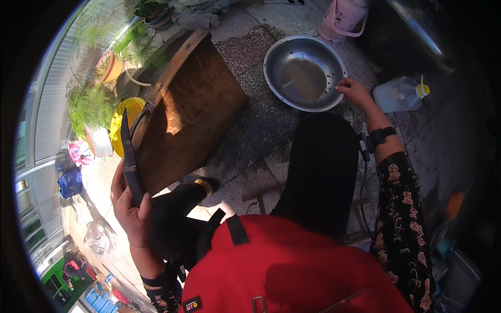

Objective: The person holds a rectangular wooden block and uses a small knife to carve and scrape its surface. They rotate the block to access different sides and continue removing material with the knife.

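Note:
My left hand (131,209) is at the left, closed around the dark handle of a knife (127,148). The knife's blade points up beside the near end of a wooden board (195,113), which stands tilted. My right hand (353,92) is at the right rim of a steel basin (277,84), fingers bent; whether they pinch the rim or something small cannot be told. Murky water (303,80) lies in the basin, with dark bits on its inner wall. Below the basin is my knee, in black trousers.
A pink lidded bucket (346,19) stands beyond the basin. Right of my right hand lies a clear plastic jug (399,95) with a yellow cap. Potted plants (92,109) and a yellow bucket (123,121) are at the left. A clear plastic bag (100,238) lies on the floor, lower left.

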Demonstrator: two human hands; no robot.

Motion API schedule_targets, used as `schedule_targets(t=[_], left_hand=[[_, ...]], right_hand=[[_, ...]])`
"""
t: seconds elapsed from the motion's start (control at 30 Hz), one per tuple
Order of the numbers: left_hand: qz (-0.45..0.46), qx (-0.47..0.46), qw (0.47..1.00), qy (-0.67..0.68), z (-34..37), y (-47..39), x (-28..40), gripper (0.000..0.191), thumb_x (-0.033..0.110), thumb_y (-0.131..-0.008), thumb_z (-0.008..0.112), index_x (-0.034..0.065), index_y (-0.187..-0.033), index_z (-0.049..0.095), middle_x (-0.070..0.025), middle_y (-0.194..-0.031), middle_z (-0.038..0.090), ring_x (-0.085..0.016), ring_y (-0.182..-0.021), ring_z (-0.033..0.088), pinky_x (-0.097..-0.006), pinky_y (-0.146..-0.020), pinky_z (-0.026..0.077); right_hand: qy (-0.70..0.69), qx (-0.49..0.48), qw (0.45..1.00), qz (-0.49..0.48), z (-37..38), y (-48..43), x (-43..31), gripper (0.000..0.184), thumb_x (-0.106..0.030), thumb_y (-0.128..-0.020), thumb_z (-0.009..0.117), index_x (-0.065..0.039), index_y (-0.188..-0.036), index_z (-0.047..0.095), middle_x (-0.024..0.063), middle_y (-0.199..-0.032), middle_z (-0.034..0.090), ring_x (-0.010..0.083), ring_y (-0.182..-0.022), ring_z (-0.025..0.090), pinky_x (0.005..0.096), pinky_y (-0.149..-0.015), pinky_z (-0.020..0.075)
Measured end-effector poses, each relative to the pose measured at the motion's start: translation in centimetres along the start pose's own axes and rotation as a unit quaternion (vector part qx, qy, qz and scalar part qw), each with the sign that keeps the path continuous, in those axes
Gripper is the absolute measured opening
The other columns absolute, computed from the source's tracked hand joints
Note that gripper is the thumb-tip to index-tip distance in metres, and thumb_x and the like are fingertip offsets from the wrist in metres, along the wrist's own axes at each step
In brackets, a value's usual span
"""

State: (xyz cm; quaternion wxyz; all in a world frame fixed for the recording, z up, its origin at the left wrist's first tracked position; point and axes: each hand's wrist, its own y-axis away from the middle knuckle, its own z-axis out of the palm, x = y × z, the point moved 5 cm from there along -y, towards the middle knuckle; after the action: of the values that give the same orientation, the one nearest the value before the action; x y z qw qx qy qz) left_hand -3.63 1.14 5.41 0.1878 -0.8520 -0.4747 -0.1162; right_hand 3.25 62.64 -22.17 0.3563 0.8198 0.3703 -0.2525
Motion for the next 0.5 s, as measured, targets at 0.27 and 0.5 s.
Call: schedule_targets(t=[0.27, 0.5], left_hand=[[-0.085, -0.004, 0.996, -0.026, -0.2, 0.5, -2.7, 0.058, 0.054, -0.089, 0.062, -0.0027, -0.099, 0.069, -0.0266, -0.144, 0.046, -0.039, -0.136, 0.043, -0.0439, -0.112, 0.03], [-0.144, 0.0, 0.989, -0.031, -1.0, 0.4, -3.0, 0.057, 0.058, -0.088, 0.063, 0.0028, -0.073, 0.061, -0.0259, -0.125, 0.056, -0.039, -0.138, 0.038, -0.0469, -0.112, 0.027]], right_hand=[[0.24, -0.111, 0.964, -0.032, 11.5, -9.0, 5.8, 0.053, -0.037, -0.079, 0.077, -0.003, -0.119, 0.066, 0.02, -0.115, 0.067, 0.0391, -0.107, 0.064, 0.0451, -0.091, 0.0518], [0.301, -0.073, 0.94, 0.145, 13.6, -15.4, 8.5, 0.044, -0.022, -0.092, 0.062, -0.005, -0.132, 0.055, 0.0187, -0.139, 0.053, 0.0352, -0.123, 0.056, 0.0464, -0.099, 0.0516]])
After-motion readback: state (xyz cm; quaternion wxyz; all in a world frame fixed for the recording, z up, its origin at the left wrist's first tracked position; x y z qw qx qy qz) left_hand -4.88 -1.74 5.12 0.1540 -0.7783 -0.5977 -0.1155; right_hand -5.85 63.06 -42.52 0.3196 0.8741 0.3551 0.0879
